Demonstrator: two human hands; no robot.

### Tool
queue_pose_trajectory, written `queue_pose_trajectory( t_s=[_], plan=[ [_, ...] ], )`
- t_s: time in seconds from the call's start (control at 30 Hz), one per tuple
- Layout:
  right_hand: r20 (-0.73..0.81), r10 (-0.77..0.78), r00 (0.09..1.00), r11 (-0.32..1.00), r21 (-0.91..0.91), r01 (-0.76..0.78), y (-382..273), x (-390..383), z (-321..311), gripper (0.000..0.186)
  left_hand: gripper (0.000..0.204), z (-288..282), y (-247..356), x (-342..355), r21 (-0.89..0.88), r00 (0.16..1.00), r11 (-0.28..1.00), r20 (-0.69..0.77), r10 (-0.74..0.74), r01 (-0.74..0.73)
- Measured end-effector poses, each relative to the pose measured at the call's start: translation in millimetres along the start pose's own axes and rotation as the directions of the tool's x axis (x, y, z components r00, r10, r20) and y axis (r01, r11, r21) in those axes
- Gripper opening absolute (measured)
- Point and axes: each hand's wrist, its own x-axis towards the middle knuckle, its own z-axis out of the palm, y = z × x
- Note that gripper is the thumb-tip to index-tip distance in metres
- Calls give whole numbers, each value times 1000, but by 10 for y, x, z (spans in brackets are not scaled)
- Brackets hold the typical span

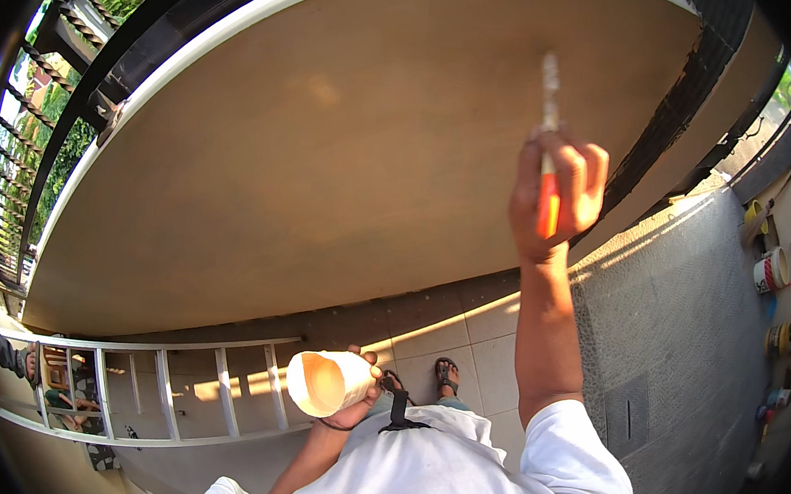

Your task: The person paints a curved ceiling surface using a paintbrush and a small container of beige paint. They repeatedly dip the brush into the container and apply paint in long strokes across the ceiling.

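Note:
My right hand [558, 185] is raised at the right, closed round an orange-handled paintbrush [548, 203]. The brush head, blurred, points up over a tan painted wall [310, 147], which has a white edge and a dark band at its right; whether it touches cannot tell. Low in the middle, my left hand [356, 388] grips a white cup [329, 381] with a beige inside, held tilted toward the camera.
An aluminium ladder [161, 396] lies along the lower left, with another person's sandalled foot [31, 362] on it. A dark metal railing [39, 117] runs up the left. Several buckets [768, 272] stand at the far right, beside grey textured flooring [669, 315].

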Motion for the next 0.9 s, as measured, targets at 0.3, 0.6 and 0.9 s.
queue_pose_trajectory(
  t_s=[0.3, 0.6, 0.9],
  plan=[
    [108, -3, 994, 989, -147, 19, -43, -75, 433, 19, 57, -227, 299, -219, -57, 999, 998, 34, 14, -12],
    [302, -87, 949, 966, 260, 6, -2550, -940, 1195, 45, 56, -303, 983, -909, -115, 979, 986, 152, 134, -117],
    [397, -171, 902, 803, 586, -106, -4188, -1409, 1600, 37, 55, -488, 1716, -1822, -67, 953, 952, 34, 300, -298]
  ],
)
